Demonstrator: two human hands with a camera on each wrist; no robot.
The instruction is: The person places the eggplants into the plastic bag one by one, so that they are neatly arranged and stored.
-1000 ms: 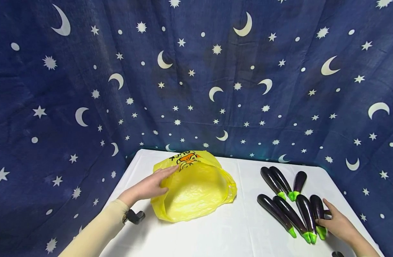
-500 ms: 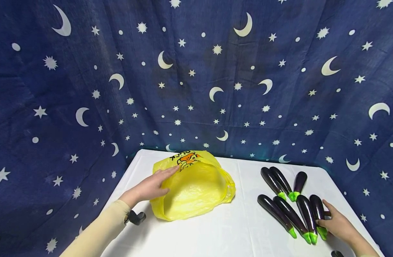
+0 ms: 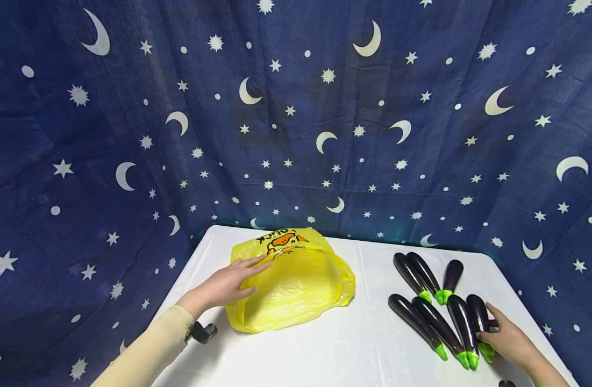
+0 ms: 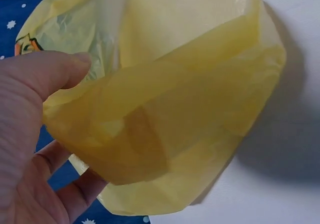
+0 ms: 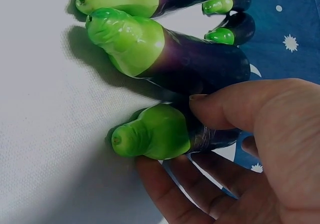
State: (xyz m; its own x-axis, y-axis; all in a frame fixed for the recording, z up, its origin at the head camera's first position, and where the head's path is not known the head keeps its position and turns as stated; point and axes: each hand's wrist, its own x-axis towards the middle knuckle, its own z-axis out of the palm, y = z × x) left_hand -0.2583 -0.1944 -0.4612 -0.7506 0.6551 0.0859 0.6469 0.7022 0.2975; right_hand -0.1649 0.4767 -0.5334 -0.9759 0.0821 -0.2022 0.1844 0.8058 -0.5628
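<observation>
A yellow plastic bag (image 3: 296, 290) with a duck print lies on the table, its mouth facing me. My left hand (image 3: 225, 287) reaches to the bag's left rim with fingers extended and thumb apart. In the left wrist view, the thin yellow film runs between the thumb and the fingers, partly covering the fingertips. At the right, my right hand (image 3: 508, 336) grips the rightmost eggplant (image 3: 478, 314), a glossy dark purple one with a green stem end. In the right wrist view, the thumb (image 5: 225, 106) lies on one side of this eggplant and the fingers on the other.
Several more eggplants lie left of the right hand, including a long one (image 3: 414, 322) in the near row and a short one (image 3: 452, 274) in the far row. A white cloth covers the table (image 3: 325, 355). A dark blue curtain (image 3: 296, 107) with moons and stars hangs behind.
My left fingers have spread slightly at the bag's rim, and the film near the duck print has shifted and folded a little. My right hand stays at the same eggplant.
</observation>
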